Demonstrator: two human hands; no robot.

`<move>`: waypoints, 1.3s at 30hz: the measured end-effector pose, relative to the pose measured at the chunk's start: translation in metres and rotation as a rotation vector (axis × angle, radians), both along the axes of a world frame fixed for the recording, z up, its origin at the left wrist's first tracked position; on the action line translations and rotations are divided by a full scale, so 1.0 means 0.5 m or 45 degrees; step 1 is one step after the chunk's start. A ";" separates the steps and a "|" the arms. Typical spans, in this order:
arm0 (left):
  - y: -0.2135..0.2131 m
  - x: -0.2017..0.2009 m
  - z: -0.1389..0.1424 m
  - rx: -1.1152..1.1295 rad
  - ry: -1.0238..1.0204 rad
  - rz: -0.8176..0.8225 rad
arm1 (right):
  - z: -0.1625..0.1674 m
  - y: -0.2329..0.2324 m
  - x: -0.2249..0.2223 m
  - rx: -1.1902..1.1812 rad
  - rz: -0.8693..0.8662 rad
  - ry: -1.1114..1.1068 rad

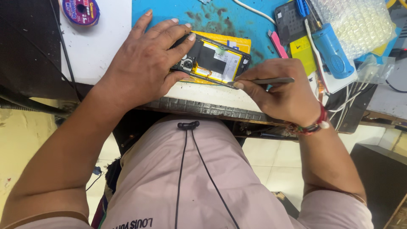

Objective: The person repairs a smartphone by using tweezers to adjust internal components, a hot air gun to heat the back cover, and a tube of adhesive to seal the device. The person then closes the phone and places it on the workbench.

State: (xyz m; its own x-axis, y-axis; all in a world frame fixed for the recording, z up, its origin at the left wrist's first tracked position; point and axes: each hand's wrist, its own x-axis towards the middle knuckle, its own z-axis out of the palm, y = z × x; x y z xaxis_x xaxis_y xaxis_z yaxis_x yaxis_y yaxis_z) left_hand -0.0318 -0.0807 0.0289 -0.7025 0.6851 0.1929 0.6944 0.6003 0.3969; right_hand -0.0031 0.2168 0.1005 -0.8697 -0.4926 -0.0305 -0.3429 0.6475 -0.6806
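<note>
While pinned flat under left hand (144, 63), opened phone (214, 61) lies long-axis left-right, upper centre; right hand (282, 91) fingers pinched shut on tweezers (263, 80), tip at lower edge.

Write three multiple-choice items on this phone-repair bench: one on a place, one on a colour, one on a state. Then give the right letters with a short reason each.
1. Where does the left hand rest?
A. on the opened phone
B. on the bubble wrap
C. on the person's lap

2. What colour is the work mat under the phone?
A. red
B. blue
C. white

3. How is the phone's back?
A. closed with its cover on
B. wrapped in tape
C. open, with battery and camera module showing

Answers:
1 A, the left hand's fingers lie across the phone's left end.
2 B, the mat shows blue around the phone.
3 C, the inner parts are bare while the right hand holds the metal tool with its tip at the phone's lower edge.
</note>
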 end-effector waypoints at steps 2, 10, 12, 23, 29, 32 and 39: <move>-0.001 -0.001 0.000 0.001 -0.009 -0.005 | 0.008 0.013 0.009 0.050 -0.018 -0.036; -0.005 -0.003 0.004 0.066 -0.003 -0.004 | -0.009 0.007 0.023 -0.063 -0.131 0.004; -0.006 -0.004 0.006 0.071 -0.001 -0.011 | -0.027 -0.009 0.017 -0.139 -0.087 0.032; -0.007 -0.006 0.003 0.088 -0.009 -0.011 | -0.085 -0.091 0.009 -0.405 -0.169 0.028; -0.010 -0.008 0.000 0.090 0.015 -0.007 | -0.103 -0.073 0.054 -0.599 -0.658 -0.342; -0.010 -0.008 0.001 0.086 -0.002 -0.014 | -0.151 -0.109 0.089 -0.816 -0.840 -0.344; -0.011 -0.014 -0.001 0.063 0.008 -0.018 | -0.172 -0.104 0.120 -0.818 -0.971 -0.236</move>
State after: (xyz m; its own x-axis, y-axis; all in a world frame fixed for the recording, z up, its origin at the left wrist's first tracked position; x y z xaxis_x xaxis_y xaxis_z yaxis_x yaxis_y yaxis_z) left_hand -0.0386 -0.0864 0.0286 -0.6916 0.6841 0.2315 0.7051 0.5703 0.4214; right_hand 0.0570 0.1646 0.0143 -0.9676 0.2215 -0.1215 0.1553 0.1423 -0.9776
